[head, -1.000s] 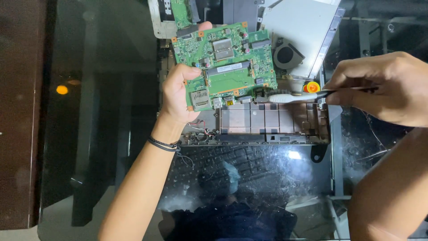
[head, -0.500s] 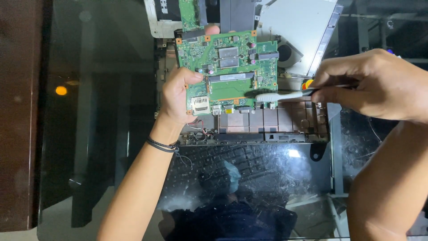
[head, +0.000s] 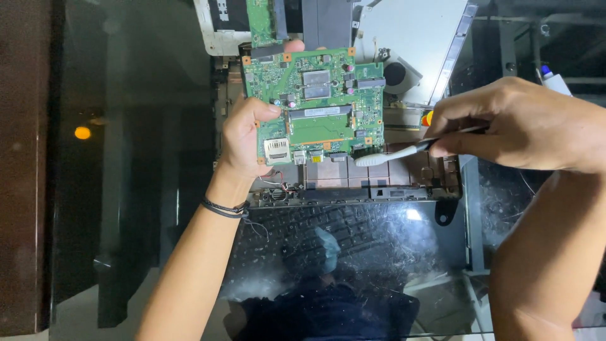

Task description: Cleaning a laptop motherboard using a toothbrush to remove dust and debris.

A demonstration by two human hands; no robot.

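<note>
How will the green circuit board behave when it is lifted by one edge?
The green circuit board probably stays stiff: held at one edge by the left hand, it looks flat. It seems light. Its small raised parts are likely fragile.

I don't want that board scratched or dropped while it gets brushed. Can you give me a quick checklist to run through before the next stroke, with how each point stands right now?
1. Left hand grips the green board by its left edge, thumb on the face: ok.
2. Right hand holds the brush by its handle: ok.
3. Brush head sits at the board's lower right edge: ok.
4. Board is lifted clear of the open laptop base: cannot tell.
5. Loose wires below the board stay clear of the brush: ok.
6. Fan and metal cover lie beyond the board, out of the brush's way: ok.
</note>
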